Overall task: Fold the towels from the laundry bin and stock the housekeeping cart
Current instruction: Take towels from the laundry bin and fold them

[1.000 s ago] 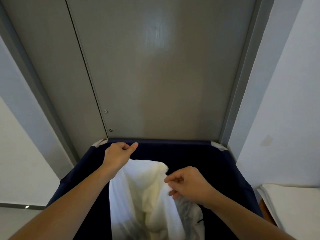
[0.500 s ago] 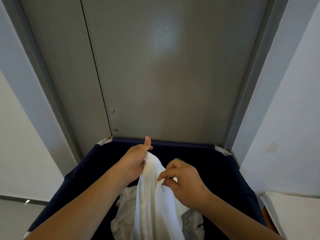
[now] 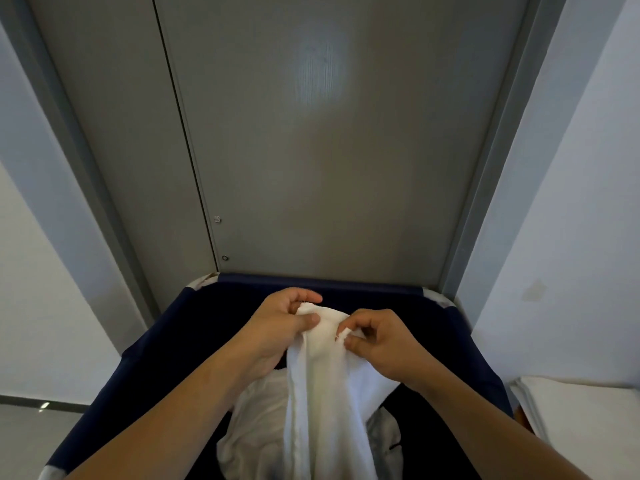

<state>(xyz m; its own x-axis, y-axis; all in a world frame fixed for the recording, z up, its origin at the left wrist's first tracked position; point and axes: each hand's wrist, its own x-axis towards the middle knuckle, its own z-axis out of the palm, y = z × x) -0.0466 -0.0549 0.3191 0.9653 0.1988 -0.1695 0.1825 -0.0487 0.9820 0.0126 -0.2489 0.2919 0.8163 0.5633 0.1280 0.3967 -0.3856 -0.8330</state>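
A white towel [image 3: 325,386] hangs in a long bunch over the dark blue laundry bin [image 3: 180,337]. My left hand [image 3: 284,323] grips its top edge between thumb and curled fingers. Close beside it, my right hand [image 3: 377,337] pinches the same edge a little lower. More white laundry [image 3: 252,420] lies crumpled in the bin below, partly hidden by the towel and my forearms.
A grey metal door [image 3: 329,168] with a grey frame stands directly behind the bin. White walls flank it on both sides. A stack of folded white linen [image 3: 581,407] sits at the lower right, beside the bin.
My hands have come close together at the towel's top edge and lifted it higher out of the bin. The left hand's thumb, pointing up before, now lies across the cloth.
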